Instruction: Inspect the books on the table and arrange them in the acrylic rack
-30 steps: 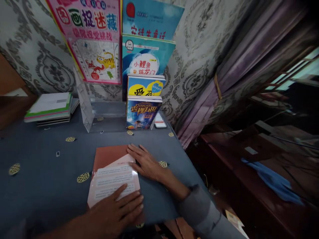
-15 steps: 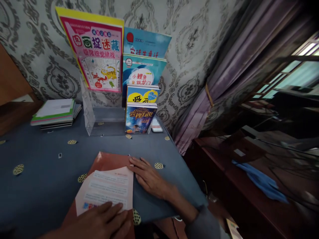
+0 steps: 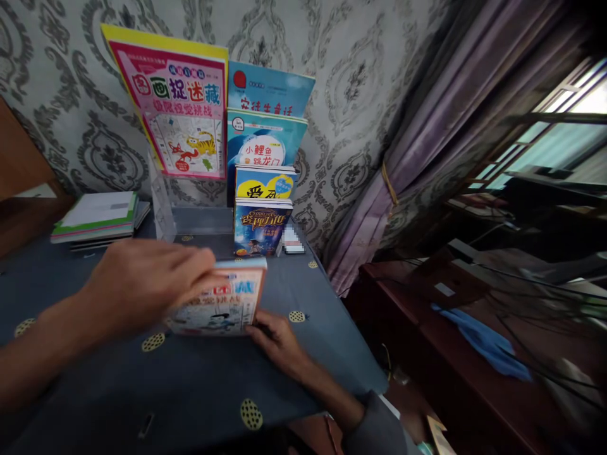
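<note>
Pretty sure the left hand (image 3: 154, 272) curls over the book (image 3: 225, 306) up top while the right hand (image 3: 279, 344) pinches its lower corner, probably steadying it upright, on or just over the surface (image 3: 199, 385)

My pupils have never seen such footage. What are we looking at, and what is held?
No machine here: a person works bare-handed, and every picture comes from a camera on their head, looking down and forward. The right hand holds a book by its lower right corner; the left hand, blurred, is at its upper left edge. The book is tipped up over a blue tablecloth. Behind, more books stand in a clear rack, and a flat pile lies to the left.
</note>
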Tool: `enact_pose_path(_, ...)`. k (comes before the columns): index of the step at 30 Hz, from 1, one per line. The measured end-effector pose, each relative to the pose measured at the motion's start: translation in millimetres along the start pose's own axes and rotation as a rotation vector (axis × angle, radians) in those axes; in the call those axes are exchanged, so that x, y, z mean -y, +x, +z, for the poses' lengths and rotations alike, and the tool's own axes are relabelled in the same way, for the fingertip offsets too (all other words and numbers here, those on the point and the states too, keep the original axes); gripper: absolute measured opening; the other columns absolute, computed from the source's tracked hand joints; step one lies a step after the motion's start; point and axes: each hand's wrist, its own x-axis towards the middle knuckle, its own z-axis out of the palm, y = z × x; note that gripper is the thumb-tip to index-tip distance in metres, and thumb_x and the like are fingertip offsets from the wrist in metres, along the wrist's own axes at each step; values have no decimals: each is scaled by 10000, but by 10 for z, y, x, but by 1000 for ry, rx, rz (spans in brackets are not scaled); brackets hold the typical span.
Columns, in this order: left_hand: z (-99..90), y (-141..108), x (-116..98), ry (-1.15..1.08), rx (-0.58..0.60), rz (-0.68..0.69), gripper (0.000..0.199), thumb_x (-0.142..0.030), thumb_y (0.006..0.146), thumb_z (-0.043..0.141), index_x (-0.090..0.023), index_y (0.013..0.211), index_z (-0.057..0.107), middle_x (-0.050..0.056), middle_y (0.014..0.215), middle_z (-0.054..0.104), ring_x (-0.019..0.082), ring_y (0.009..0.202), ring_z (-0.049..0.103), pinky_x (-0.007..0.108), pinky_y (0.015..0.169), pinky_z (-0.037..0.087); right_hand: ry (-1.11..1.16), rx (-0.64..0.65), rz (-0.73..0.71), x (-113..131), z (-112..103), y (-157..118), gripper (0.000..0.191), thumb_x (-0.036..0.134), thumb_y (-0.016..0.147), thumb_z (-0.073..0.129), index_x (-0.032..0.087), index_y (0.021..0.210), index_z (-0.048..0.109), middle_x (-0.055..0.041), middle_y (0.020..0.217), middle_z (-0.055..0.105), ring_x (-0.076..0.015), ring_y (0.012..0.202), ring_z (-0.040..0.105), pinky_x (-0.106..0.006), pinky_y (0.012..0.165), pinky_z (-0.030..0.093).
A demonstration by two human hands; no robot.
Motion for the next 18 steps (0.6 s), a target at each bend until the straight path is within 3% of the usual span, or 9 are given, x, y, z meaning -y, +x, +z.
enact_pose_path(2,128,130,216,43,41,-76,488,-549,1044,367,-246,770,634,-19,574,583,164,493,483,295,526,227,160,33,73,33,23,-6,408,577,969,562,196,901,691,-22,859,711,-187,834,661,-302,779,531)
enact_pose_path(6,639,273,545,-128,308,-253,457,-520,1016,373,-233,783,641,-6,606,612,167,555,540,286,567,279,380,53,219,-20,63,-44,501,694,859,650,194,854,611,13,748,661,-124,634,592,-246,603,495)
enact_pose_path(9,1123,253,628,-224,428,-279,463,-499,1014,347,-221,789,642,12,678,665,168,614,588,271,585,319,439,41,343,-122,66,-61,528,710,785,707,212,815,534,54,654,610,-90,494,516,-218,486,446)
enact_pose_path(12,1502,156,621,-233,471,-307,460,-468,1028,335,-212,811,652,32,727,700,178,663,625,268,613,360,393,19,439,-195,43,-53,523,700,757,716,220,815,517,60,620,612,-96,457,527,-221,450,449)
enact_pose_path(15,1679,34,596,-242,441,-309,385,-394,1034,346,-215,948,675,55,931,756,194,819,676,278,709,438,323,20,519,-230,3,-18,506,679,733,718,220,800,512,59,579,608,-111,434,549,-228,418,453)
enact_pose_path(18,1670,-108,563,-240,431,-310,347,-328,1032,348,-213,1005,675,68,1056,750,205,951,684,301,809,480,298,33,593,-256,-38,18,508,664,694,727,221,806,505,61,549,610,-120,400,551,-232,380,450)
